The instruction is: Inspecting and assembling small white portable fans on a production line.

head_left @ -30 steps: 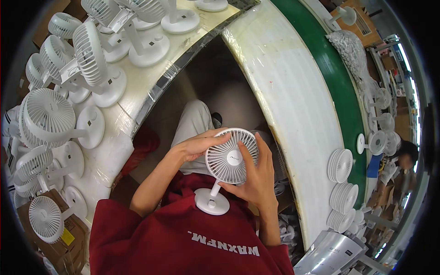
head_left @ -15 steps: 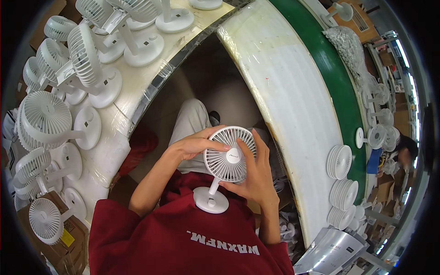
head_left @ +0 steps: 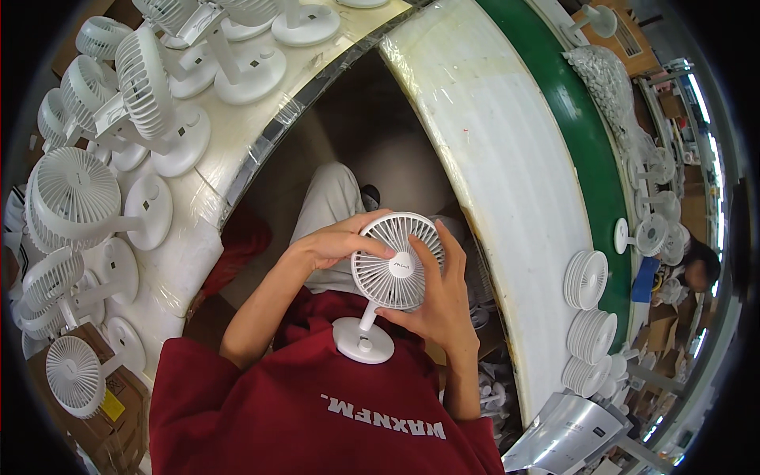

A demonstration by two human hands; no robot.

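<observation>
Curved white bench (head_left: pixel 507 158), green belt (head_left: pixel 586 150)

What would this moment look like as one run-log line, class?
left hand: grips fan head top | right hand: cups fan head side | small white fan: held upright over lap | finished fans: on left table

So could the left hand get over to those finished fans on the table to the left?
Probably yes: the left hand is on the small white fan, with no obstruction visible toward the standing fans, though it must let go first.
</observation>
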